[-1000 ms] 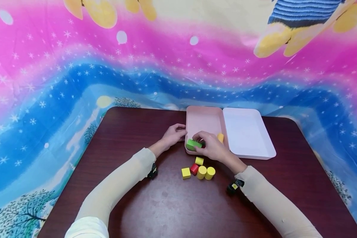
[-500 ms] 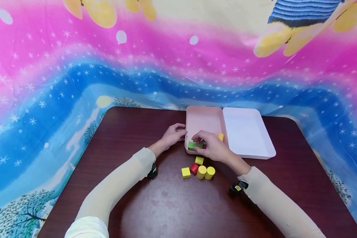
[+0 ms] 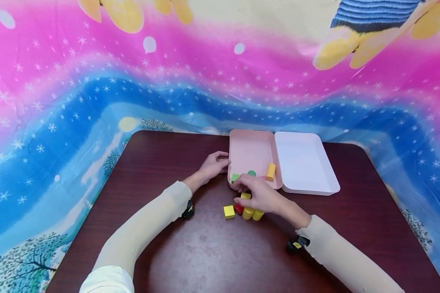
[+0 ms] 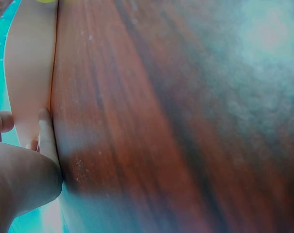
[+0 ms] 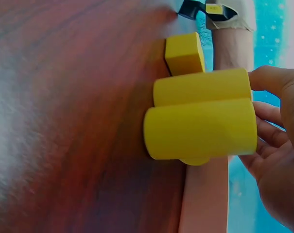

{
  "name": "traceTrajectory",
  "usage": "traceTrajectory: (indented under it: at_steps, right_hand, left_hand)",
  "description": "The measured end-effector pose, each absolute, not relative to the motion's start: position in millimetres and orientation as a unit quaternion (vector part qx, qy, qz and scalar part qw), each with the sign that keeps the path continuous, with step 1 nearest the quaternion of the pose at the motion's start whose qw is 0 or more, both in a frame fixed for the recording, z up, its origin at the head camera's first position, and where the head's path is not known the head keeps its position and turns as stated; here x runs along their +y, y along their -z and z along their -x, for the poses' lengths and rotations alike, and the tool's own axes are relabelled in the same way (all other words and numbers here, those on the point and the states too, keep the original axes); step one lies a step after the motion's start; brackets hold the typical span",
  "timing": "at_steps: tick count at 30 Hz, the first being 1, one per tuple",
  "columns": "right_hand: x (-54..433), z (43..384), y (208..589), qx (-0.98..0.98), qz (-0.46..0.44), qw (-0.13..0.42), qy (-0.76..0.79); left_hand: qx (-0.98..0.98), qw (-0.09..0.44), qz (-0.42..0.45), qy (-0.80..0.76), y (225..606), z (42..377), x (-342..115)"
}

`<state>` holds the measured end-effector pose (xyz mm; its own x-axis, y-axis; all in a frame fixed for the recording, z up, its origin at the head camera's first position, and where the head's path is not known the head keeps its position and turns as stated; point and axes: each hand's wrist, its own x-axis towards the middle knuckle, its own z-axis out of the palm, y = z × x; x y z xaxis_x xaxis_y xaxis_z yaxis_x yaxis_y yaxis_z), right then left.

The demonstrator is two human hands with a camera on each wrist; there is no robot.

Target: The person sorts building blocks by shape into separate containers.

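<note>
My left hand (image 3: 213, 165) rests against the left wall of the pink box (image 3: 253, 150); in the left wrist view its fingers (image 4: 47, 133) touch the box's side. Over the box's front edge hovers my right hand (image 3: 260, 195), fingers loosely bent and nothing visible between them. Just below it on the table are two yellow cylinders (image 5: 200, 128) standing side by side, a red block (image 3: 238, 208), a yellow block (image 3: 245, 196) and a yellow cube (image 3: 229, 212). Inside the box lie a green block (image 3: 235, 177), a green round piece (image 3: 251, 173) and an orange-yellow cylinder (image 3: 270, 172), partly hidden by the hand.
A white lid (image 3: 304, 162) lies hollow side up to the right of the pink box. Both stand near the back of the dark brown table (image 3: 205, 244). A printed cloth (image 3: 205, 81) hangs behind it.
My right hand has let go of the green block inside the box and drawn back toward the blocks on the table. The left hand has stayed in place.
</note>
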<state>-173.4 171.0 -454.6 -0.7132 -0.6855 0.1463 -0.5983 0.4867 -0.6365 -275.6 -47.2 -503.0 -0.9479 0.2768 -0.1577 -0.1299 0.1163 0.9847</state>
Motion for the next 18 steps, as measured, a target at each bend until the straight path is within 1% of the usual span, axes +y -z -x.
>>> traceTrajectory:
  at_steps: [10,18]
  right_hand:
    - [166.2,157.0,457.5,0.871,0.373,0.080,0.309]
    - [166.5,149.8,461.8,0.883,0.364,0.070,0.287]
  left_hand:
    - [0.723,0.153,-0.046,-0.672,505.3,276.8,-46.2]
    - [0.719,0.159,-0.042,-0.675,504.0,277.6,-46.7]
